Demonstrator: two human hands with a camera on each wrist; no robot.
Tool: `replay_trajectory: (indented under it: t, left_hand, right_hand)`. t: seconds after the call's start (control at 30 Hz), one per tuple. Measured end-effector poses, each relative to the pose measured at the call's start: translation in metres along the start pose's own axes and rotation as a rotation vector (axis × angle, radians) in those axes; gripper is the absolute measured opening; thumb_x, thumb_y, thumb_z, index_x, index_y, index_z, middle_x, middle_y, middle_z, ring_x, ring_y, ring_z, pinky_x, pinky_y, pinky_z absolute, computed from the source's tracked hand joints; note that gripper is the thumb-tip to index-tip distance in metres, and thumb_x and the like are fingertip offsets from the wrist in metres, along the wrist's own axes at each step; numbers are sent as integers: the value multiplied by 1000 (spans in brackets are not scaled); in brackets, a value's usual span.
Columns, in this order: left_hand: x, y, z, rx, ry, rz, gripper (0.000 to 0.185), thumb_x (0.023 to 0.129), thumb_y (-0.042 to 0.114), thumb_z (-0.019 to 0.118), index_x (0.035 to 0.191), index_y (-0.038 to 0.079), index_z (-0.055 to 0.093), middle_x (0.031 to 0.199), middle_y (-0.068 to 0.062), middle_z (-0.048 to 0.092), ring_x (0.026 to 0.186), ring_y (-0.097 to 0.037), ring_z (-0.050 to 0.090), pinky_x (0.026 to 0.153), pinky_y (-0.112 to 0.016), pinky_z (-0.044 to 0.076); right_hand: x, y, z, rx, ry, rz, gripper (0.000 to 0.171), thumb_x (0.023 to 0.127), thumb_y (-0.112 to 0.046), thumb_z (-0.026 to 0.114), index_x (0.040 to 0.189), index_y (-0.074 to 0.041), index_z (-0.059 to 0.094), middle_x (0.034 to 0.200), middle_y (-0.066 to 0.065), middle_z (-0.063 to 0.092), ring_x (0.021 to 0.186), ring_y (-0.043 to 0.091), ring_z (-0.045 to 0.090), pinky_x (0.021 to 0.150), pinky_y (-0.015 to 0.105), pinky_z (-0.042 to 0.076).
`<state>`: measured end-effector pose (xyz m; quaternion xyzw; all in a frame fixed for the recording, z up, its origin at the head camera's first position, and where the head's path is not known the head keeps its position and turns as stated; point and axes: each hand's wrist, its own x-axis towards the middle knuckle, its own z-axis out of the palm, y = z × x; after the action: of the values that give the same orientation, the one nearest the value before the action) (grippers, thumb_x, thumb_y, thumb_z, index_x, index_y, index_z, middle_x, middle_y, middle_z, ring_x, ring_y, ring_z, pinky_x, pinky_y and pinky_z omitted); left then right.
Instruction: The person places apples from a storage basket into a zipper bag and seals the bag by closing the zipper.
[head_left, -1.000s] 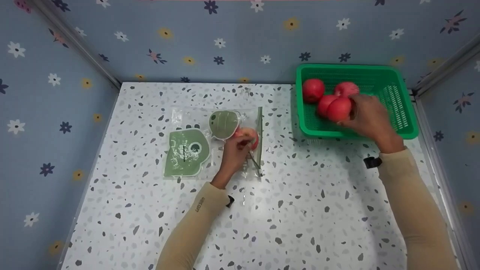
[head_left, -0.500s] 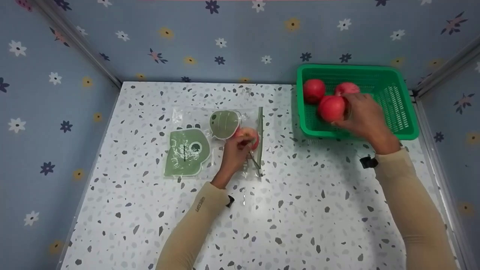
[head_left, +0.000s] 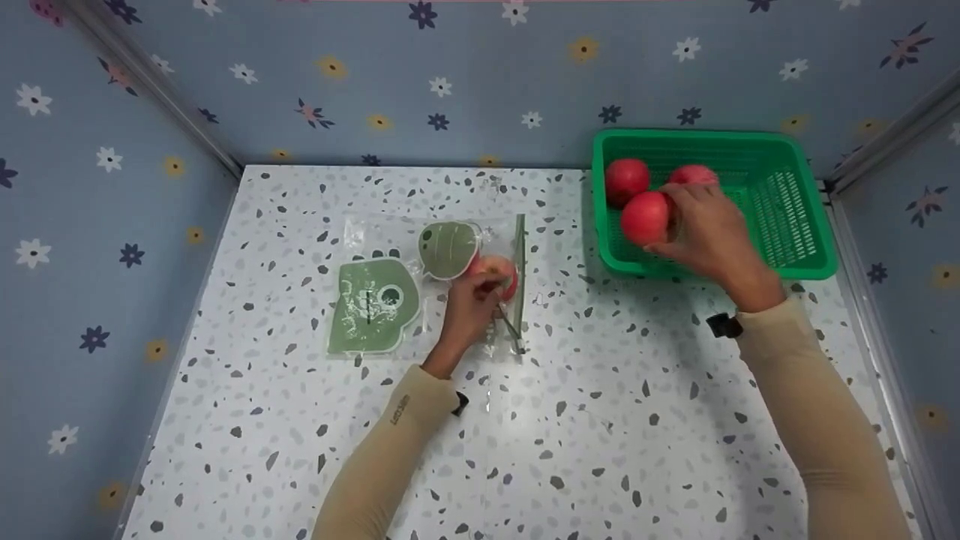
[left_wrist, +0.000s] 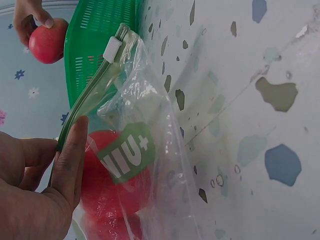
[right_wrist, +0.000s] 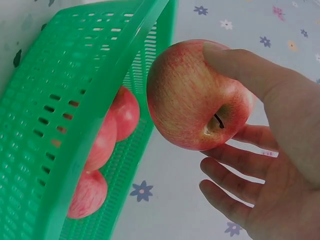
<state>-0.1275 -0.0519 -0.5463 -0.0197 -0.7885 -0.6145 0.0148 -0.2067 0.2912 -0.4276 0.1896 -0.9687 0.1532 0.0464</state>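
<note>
Head cam: high up, looks fwd and down on whole table (head_left: 570, 420), both arms rising from lower edge, green basket (head_left: 814, 262) upper right of frame. Left wrist cam: v. close, low by table surface, tipped sideways, faces along clear bag (left_wrist: 150, 115) toward basket (left_wrist: 95, 30) at upper left. Right wrist cam: close, below basket rim (right_wrist: 95, 115), faces up past held apple (right_wrist: 192, 95). Shared by all 3: basket, apple (head_left: 643, 217) (left_wrist: 47, 42).

Five apples (head_left: 645, 217), one basket (head_left: 795, 262), one bag (head_left: 360, 232).
</note>
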Motion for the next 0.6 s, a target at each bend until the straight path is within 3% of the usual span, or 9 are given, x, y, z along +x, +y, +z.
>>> replay_trajectory:
  t: [0.17,0.37,0.6]
  left_hand:
    - [-1,0,0,-49,-21,-42,24,96,-9,61,116,-8,73,106,-25,71,85,-23,68,62,-19,56]
    - [-1,0,0,-24,0,2,21,95,-8,64,114,-9,74,103,-25,72,87,-24,68,66,-16,53]
    - [0,-1,1,-22,-1,-6,23,94,-9,63,114,-9,74,104,-25,72,89,-25,68,68,-17,54]
  right_hand:
    - [1,-7,2,-5,-7,-14,78,76,-22,94,139,3,56,139,27,60,131,46,51,100,69,49]
    - [2,-16,3,-22,-3,-41,79,76,-24,94,140,3,56,137,26,61,127,45,53,100,68,50]
    - [4,-26,7,-14,17,-90,79,75,-25,95,139,1,57,134,24,62,129,44,52,104,66,48]
